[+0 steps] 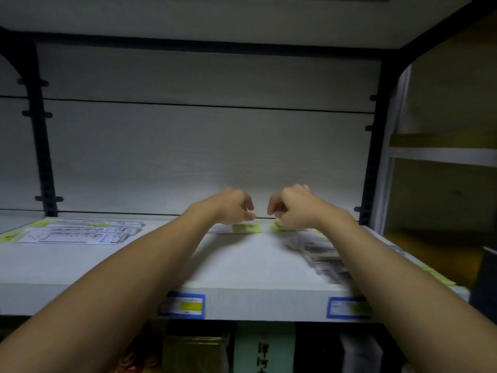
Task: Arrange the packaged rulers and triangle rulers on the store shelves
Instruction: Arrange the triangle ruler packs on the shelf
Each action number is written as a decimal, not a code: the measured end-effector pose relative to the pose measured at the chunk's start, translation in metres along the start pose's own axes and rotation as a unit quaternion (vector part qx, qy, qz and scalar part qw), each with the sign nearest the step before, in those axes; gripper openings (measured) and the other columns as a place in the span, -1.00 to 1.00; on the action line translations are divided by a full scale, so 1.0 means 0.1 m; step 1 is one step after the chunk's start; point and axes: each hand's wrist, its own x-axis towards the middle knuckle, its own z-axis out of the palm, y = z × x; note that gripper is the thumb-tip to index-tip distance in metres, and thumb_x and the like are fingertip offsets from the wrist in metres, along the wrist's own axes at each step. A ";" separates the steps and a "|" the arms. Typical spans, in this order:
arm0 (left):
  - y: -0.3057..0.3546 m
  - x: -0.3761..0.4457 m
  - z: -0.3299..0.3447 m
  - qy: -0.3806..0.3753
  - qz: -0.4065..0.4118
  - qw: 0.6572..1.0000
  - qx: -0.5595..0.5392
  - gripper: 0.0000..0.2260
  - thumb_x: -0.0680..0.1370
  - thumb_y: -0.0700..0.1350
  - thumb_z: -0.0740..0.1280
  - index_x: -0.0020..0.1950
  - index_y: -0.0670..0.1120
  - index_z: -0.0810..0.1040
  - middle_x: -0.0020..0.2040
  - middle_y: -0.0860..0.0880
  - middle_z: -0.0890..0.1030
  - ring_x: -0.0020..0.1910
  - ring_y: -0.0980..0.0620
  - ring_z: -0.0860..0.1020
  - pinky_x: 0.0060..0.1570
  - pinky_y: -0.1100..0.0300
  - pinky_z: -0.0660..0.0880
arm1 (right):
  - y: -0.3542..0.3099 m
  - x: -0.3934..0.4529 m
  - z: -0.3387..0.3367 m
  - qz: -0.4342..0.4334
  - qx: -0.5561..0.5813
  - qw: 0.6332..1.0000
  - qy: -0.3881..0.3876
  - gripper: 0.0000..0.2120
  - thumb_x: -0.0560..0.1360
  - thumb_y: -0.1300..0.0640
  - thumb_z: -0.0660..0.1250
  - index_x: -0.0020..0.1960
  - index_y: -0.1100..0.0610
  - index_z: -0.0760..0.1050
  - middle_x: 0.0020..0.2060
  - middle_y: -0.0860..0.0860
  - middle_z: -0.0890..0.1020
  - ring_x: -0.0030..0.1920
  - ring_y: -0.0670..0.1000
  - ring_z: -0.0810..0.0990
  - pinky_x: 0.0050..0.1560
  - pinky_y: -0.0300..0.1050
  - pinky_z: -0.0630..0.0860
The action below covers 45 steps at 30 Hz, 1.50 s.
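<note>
Rulers in their packaging are what you're working, and both your arms are stretched deep onto the white shelf (242,262). One neat stack of packaged rulers (78,232) already lies at the shelf's far left, squared up and apart from your hands. At the back of the shelf, a yellow-headed pack (246,228) sits just under your left hand (232,207), fingers curled loosely inward, gripping nothing that shows. Your right hand (293,208) is curled too, resting over another yellow-tabbed pack (279,228); whether it pinches that pack, you can't tell. Towards the shelf's right end, a blurred heap of packs (320,255) runs beneath your right forearm, looking unsorted. By my read you're partway: left side done, middle and right remaining.
</note>
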 end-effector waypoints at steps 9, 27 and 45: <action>1.09 0.42 0.25 -0.058 -0.011 0.998 0.007 -0.63 0.56 0.19 0.31 0.20 -0.02 0.63 0.14 -0.02 0.64 0.14 -0.07 0.54 0.16 0.07 0.48 | 0.81 -0.31 -0.21 0.074 0.008 0.995 -0.071 -0.73 0.50 0.22 0.21 0.04 -0.06 0.59 -0.03 -0.08 0.62 0.09 0.04 0.49 0.36 0.15 0.16; 1.32 0.61 0.39 -0.145 -0.123 0.973 -0.134 -0.50 0.42 0.16 0.50 0.15 -0.16 0.52 0.11 -0.08 0.64 0.09 -0.12 0.60 0.20 -0.03 0.51 | 1.19 -0.62 -0.32 0.128 0.060 0.921 -0.364 -0.53 0.31 0.02 0.63 0.18 0.01 0.60 0.13 0.04 0.61 0.17 0.15 0.60 0.18 -0.04 0.58; 1.24 0.72 0.23 -0.062 -0.092 0.979 -0.170 -0.61 0.45 -0.33 0.46 0.19 0.03 0.55 0.02 -0.04 0.63 0.02 -0.04 0.61 0.06 0.07 0.59 | 1.14 -0.68 -0.26 0.095 0.142 0.928 -0.331 -0.50 0.43 -0.05 0.53 0.30 0.07 0.53 0.08 -0.06 0.53 0.15 0.02 0.49 0.25 -0.08 0.46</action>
